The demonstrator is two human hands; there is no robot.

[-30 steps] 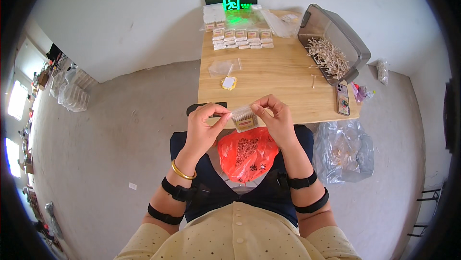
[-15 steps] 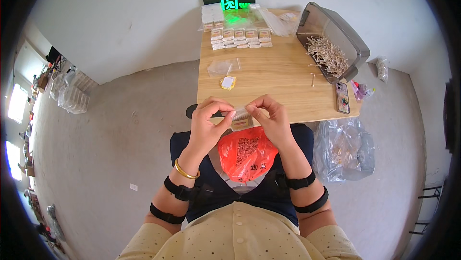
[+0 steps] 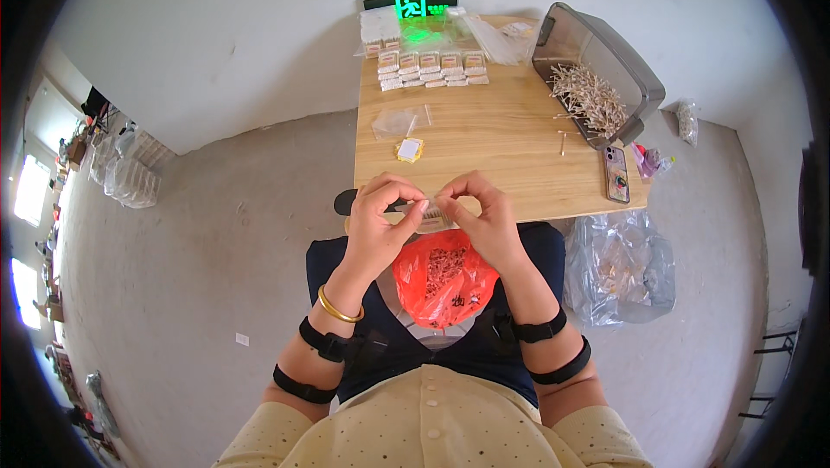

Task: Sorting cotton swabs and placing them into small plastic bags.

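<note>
Between my two hands hangs a small clear bag of cotton swabs (image 3: 432, 222), at the near edge of the wooden table (image 3: 484, 135). The fingers of my left hand (image 3: 378, 219) pinch its top edge from the left. Close beside them, the thumb and forefinger of my right hand (image 3: 486, 219) are closed on the same edge. Both fingertips nearly meet, and the exact grip is partly hidden. Below, a red plastic bag (image 3: 458, 282) with bits of swab-like scrap rests at my lap. A flat clear bag (image 3: 399, 122) and a small stack of white-and-yellow cards (image 3: 410, 150) lie beyond my hands.
Packed swab bundles (image 3: 432, 68) stand in rows at the table's back. A tipped grey bin (image 3: 635, 79) of loose swabs sits at the right, with a phone (image 3: 616, 176) near it. One loose swab (image 3: 564, 143) lies nearby. A large clear bag (image 3: 618, 269) is on the floor.
My right fingers have shifted slightly left along the bag's top edge, nearer to my left fingers. The bag has tilted a little and remains held by both hands.
</note>
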